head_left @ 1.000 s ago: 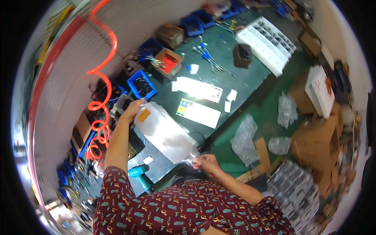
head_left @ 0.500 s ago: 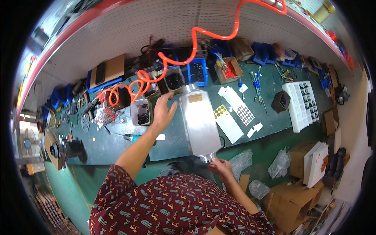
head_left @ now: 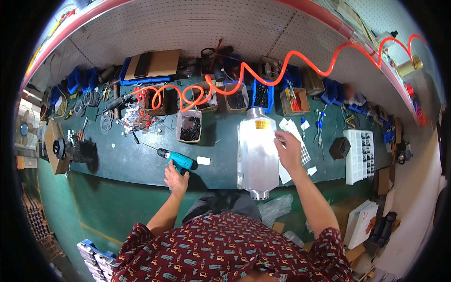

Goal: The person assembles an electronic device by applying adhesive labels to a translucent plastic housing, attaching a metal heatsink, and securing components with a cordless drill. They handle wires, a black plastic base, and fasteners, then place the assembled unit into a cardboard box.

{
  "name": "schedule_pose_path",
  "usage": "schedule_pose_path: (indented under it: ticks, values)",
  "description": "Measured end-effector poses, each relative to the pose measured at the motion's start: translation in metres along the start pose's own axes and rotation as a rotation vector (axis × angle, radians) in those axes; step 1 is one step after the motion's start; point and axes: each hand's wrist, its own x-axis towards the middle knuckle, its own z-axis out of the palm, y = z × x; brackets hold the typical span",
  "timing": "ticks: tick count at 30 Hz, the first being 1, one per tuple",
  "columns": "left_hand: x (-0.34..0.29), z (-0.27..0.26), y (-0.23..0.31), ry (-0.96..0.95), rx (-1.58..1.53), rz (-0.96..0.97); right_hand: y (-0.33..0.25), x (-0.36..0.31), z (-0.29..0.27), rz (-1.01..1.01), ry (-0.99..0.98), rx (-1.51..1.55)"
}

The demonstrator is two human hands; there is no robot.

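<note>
A silver metal canister [head_left: 257,155] lies on the bench in front of me, with necks at both ends and a yellow label near its far end. My right hand [head_left: 289,149] is by its right side, fingers bent and a little apart, holding nothing I can see. On the left, my left hand [head_left: 176,180] is at the grip of a teal cordless drill [head_left: 179,160], fingers spread and not wrapped round it. The drill lies on its side with its long bit pointing left. Beside it rests a small white block [head_left: 203,160].
A box of black parts [head_left: 189,127] stands beyond the drill. Sticker sheets [head_left: 285,175] lie partly under my right arm. Farther right are a dark hexagonal holder [head_left: 339,148] and a white compartment tray [head_left: 359,157]. An orange coiled hose [head_left: 282,70] hangs across the back.
My left hand has come back from beyond the canister to the drill. The right hand has left the canister's near neck and moved up to its right side. The view has shifted.
</note>
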Motion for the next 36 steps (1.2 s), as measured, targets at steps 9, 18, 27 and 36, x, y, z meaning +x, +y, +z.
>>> schedule_pose_path:
  ticks: [9,18,27,36]
  values:
    - [0.012,0.006,-0.005,0.157,-0.059,-0.046,0.055,0.209,0.136,-0.13,-0.69,-0.596]
    - [-0.002,0.013,-0.007,0.174,-0.082,-0.131,0.109,0.247,0.229,-0.142,-0.879,-0.97]
    - [0.003,0.014,-0.004,0.169,-0.044,-0.106,0.174,0.245,0.234,-0.367,-0.376,-0.588]
    - [0.004,0.008,-0.004,0.076,-0.057,-0.143,0.084,0.231,0.127,0.766,-0.384,0.786]
